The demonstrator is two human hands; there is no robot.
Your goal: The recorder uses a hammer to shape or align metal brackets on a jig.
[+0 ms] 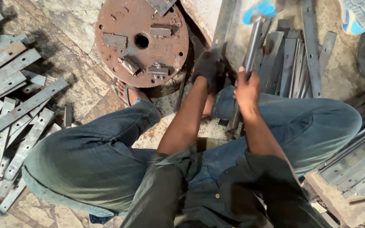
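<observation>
At the nine o'clock edge of the view a heap of flat metal strips (11, 114) lay scattered on the stone floor (81, 90). Toward eleven o'clock sat a rusty round plate (119, 55) with a centre hole and small blocks bolted to its face, and a sandalled foot (127, 93) rested just below its rim.

The person squatted, knees spread, both arms reaching forward between them. The left hand (208, 68), gloved in dark cloth, was at twelve o'clock, pressed down on the near end of a long steel bar (224, 25) that ran up past the plate. Its grip looked clenched over the bar, though the glove hid the fingers, so how firmly it held could not be told.

Just to the right, the right hand (246, 90) was bare and clenched around the shaft of a hammer (253, 40), whose head showed as a blue blur near one o'clock, raised above the work. The shaft's tail ran down past the wrist toward the knee.

Judging from this, a good blow would call for the gloved hand to pin the bar flat and well apart from the point of impact, with the hammer falling square so the bar did not skid or spring up. The risk lay in how near the two hands stood to one another.

Further right, at two o'clock, more strips (294, 63) lay in a stacked row, and another person's shoe (351, 21) showed at the top corner. Angled steel sections (355, 162) filled the four o'clock corner.
</observation>
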